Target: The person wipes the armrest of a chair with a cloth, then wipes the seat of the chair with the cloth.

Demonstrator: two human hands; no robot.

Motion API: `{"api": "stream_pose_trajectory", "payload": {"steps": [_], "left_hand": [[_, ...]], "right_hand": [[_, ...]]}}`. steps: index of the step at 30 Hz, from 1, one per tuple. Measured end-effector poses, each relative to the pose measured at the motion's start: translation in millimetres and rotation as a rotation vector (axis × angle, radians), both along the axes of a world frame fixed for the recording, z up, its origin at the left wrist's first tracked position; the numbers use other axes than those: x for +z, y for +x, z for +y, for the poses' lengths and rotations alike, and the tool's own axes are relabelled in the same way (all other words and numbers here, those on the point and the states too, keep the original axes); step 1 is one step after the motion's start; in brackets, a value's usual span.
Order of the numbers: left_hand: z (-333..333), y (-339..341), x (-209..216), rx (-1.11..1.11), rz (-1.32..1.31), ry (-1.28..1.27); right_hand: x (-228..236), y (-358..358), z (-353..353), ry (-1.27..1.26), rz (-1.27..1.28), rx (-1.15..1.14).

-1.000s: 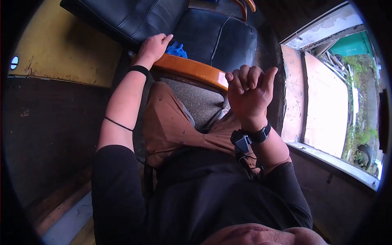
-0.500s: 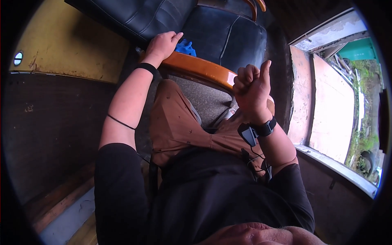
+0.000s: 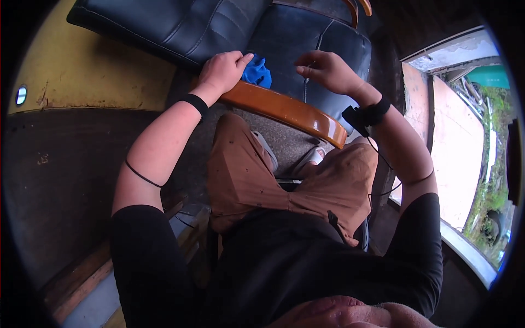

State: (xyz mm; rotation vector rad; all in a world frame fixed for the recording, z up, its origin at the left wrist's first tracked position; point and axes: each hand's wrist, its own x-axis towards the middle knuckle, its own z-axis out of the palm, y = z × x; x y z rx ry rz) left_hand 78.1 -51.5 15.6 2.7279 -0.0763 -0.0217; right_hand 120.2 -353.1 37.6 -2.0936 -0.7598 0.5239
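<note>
My left hand is closed at the left end of the chair's wooden armrest. A crumpled blue cloth comes out beside its thumb, and the fingers' undersides are hidden. Over the black padded seat hangs my right hand, its fingers loosely bent toward the left. A gap shows between thumb and forefinger, with nothing visible in it.
The chair's black backrest extends to the upper left beside a yellow panel. A dark wall stands at my left. To the right is an opening with a pale board. My knees are close below the armrest.
My right hand has moved up from the armrest's right end to above the seat, and its raised thumb has come down. The left hand stays by the cloth, more of which shows.
</note>
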Motion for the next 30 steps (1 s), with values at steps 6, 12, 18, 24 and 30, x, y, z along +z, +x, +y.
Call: {"api": "stream_pose_trajectory", "payload": {"steps": [6, 12, 18, 24, 30], "left_hand": [[-2.9, 0.9, 6.4, 0.009, 0.045, 0.032], [-6.2, 5.8, 3.7, -0.006, 0.045, -0.024], [0.0, 3.4, 2.0, -0.014, 0.031, -0.036], [-0.8, 2.6, 6.2, -0.028, 0.096, 0.001], [-3.2, 4.2, 8.5, -0.026, 0.085, 0.005]], "right_hand": [[-86.3, 52.0, 72.5, -0.136, -0.288, 0.447], [-176.2, 60.1, 126.3, -0.255, -0.493, 0.609], [-205.9, 57.3, 114.9, -0.293, -0.456, 0.568], [-169.7, 65.8, 2.3, -0.504, -0.218, 0.766], [-138.3, 99.9, 8.3, -0.442, -0.338, 0.368]]}}
